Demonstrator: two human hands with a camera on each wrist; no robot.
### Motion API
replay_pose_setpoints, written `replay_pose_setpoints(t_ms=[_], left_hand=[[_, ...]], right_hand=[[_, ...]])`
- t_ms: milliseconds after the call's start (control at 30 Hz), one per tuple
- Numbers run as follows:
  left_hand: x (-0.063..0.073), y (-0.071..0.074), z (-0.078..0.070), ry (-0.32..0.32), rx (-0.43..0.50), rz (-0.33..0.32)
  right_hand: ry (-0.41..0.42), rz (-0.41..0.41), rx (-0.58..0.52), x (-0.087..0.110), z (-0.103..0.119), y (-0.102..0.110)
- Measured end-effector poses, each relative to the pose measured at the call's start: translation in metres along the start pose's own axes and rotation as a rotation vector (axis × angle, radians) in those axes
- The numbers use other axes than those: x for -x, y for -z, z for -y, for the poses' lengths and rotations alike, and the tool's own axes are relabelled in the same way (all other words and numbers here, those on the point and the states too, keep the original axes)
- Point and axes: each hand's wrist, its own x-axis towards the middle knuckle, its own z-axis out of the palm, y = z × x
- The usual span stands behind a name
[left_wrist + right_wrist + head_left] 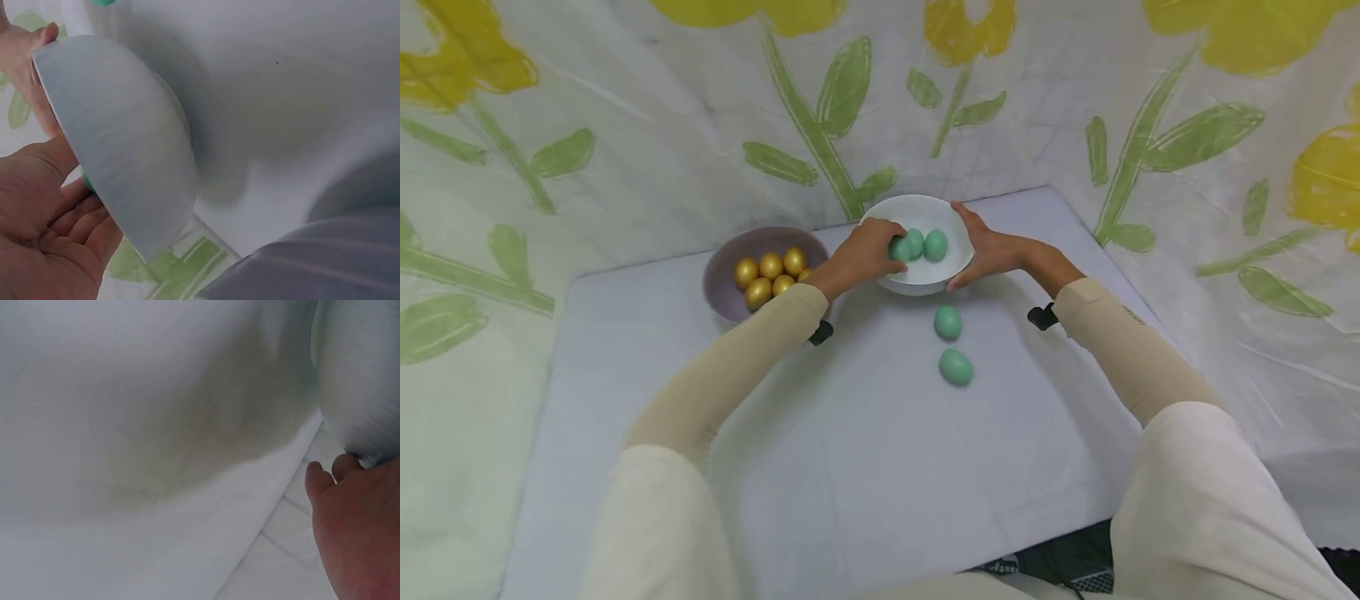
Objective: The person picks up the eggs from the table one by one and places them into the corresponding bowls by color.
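At the back of the table stands a white bowl [917, 289] with green eggs inside. My left hand [868, 252] reaches over its left rim, thumb and fingers around a green egg [898, 249]; only a sliver of that egg [86, 180] shows in the left wrist view. Beside it in the bowl lie two more green eggs, one next to the fingers [914, 242] and one farther right [936, 245]. With fingers and thumb spread along the right side, my right hand [996, 252] holds the bowl's rim.
A purple bowl [718, 304] of several golden eggs [758, 293] stands to the left, behind my left wrist. On the white tablecloth in front of the white bowl lie a green egg [948, 322] and, nearer me, another green egg [956, 367]. A flowered curtain [700, 167] hangs behind the table.
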Motion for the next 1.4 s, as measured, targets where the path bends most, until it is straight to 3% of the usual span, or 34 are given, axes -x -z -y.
replay_pose_setpoints(t_ms=[167, 467, 867, 1167, 1400], left_hand=[[-0.002, 0.000, 0.002, 0.056, -0.023, 0.034], [-0.012, -0.004, 0.007, 0.054, -0.072, 0.049], [-0.012, -0.008, -0.004, 0.151, -0.150, 0.009], [-0.022, -0.006, -0.006, 0.198, -0.221, 0.108], [-0.026, -0.008, -0.006, 0.246, -0.221, 0.170]], right_hand=[[0.008, 0.003, 0.009, -0.002, 0.002, -0.002], [0.001, -0.007, 0.001, -0.003, 0.003, 0.000], [-0.013, -0.004, -0.020, 0.001, 0.005, 0.001], [-0.008, -0.004, -0.007, 0.001, 0.003, 0.001], [-0.003, -0.010, -0.005, -0.001, 0.001, 0.000]])
